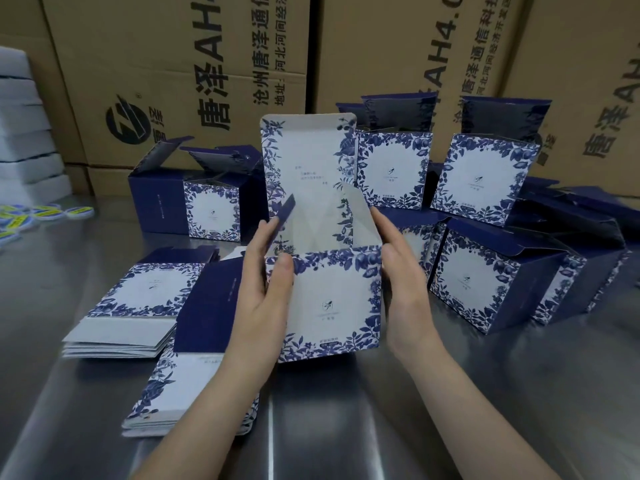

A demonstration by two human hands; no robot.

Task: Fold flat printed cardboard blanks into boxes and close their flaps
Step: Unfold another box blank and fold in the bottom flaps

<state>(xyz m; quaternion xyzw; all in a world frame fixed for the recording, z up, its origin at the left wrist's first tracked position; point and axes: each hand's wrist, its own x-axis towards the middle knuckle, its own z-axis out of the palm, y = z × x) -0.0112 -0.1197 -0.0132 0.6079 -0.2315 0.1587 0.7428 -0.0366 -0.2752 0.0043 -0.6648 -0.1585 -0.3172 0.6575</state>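
A blue-and-white floral box (332, 306) stands upright on the steel table in front of me, its top open and its long lid flap (304, 157) pointing up. My left hand (266, 292) grips its left wall, with the thumb on the front face and the fingers against the dark left side flap (285, 211). My right hand (401, 271) presses flat on the right wall, fingertips at the white right side flap (360, 216). Two stacks of flat blanks lie to the left: one (135, 306) further back, one (180, 393) partly under my left forearm.
Several folded boxes with open lids stand behind and to the right (485, 282), another at the back left (194, 206). Large brown cartons (194, 64) wall off the back. White foam pieces (24, 116) and round yellow-blue stickers (45, 213) lie far left. The steel table (346, 427) reaches toward me.
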